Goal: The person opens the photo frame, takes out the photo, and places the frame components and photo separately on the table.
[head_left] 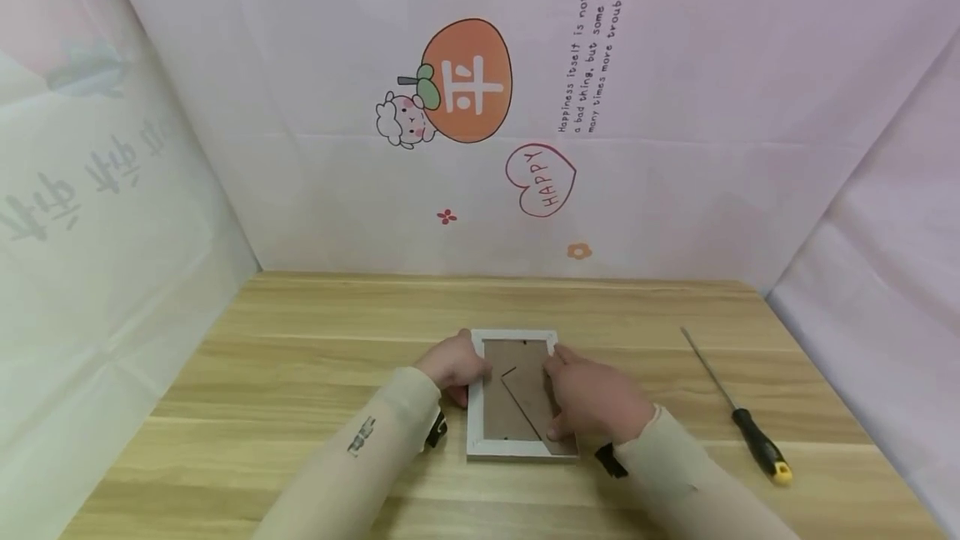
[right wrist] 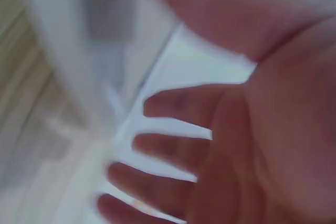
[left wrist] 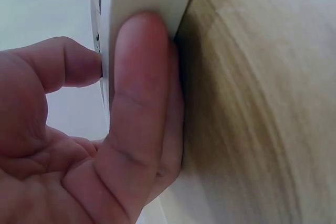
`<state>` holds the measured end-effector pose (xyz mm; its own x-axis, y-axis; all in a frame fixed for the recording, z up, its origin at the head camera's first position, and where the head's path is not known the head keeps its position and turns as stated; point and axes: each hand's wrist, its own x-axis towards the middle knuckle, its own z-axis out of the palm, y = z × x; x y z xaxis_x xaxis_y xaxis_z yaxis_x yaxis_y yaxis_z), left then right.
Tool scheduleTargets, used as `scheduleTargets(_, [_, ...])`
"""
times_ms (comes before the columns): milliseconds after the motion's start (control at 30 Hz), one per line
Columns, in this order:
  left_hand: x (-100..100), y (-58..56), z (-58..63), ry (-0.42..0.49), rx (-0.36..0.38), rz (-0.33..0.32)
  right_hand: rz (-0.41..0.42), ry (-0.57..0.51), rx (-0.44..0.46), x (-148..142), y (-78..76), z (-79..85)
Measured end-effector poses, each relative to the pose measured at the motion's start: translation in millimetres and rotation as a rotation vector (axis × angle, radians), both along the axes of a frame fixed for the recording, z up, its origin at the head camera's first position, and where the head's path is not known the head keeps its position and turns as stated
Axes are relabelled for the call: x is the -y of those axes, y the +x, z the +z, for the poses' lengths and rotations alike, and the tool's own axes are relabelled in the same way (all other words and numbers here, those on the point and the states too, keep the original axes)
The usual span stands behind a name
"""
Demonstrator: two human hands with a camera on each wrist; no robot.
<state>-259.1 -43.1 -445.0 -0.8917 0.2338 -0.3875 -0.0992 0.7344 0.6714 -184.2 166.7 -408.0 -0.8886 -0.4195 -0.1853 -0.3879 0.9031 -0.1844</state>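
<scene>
A white-rimmed picture frame [head_left: 513,450] lies back side up on the table. Its brown backing board [head_left: 517,407] carries a dark, angled line, and the board's lower right corner overlaps the rim. At the left rim, my left hand [head_left: 455,365] grips the frame; in the left wrist view its thumb is on the back side and its fingers [left wrist: 139,77] lie along the outer edge. My right hand [head_left: 603,398] is over the right side, thumb at the board. The blurred right wrist view shows that hand's fingers [right wrist: 173,148] spread and fairly straight.
To the right lies a screwdriver [head_left: 753,436] with a black and yellow handle, its shaft pointing away. The wood-grain table [head_left: 315,340] is bordered by a printed white cloth [head_left: 337,207] at the back and sides.
</scene>
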Motion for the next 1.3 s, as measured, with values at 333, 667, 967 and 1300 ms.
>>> scheduleTargets(333, [2,-1.3,-1.3,0.045,0.044,0.007,0.321,0.02,-0.29,44,40.6,-15.1])
scheduleTargets(667, [4,5.9,3.6,0.042,0.042,0.015,0.323,0.006,-0.345,41,35.7,-24.4])
scheduleTargets(967, [-7,14.5,9.7,-0.183,-0.115,0.01,0.361,0.01,-0.353,31,36.7,-24.6])
scheduleTargets(1300, [-8,18.6,9.0,-0.368,-0.282,-0.246,0.426,0.013,-0.35,12,45.4,-22.9])
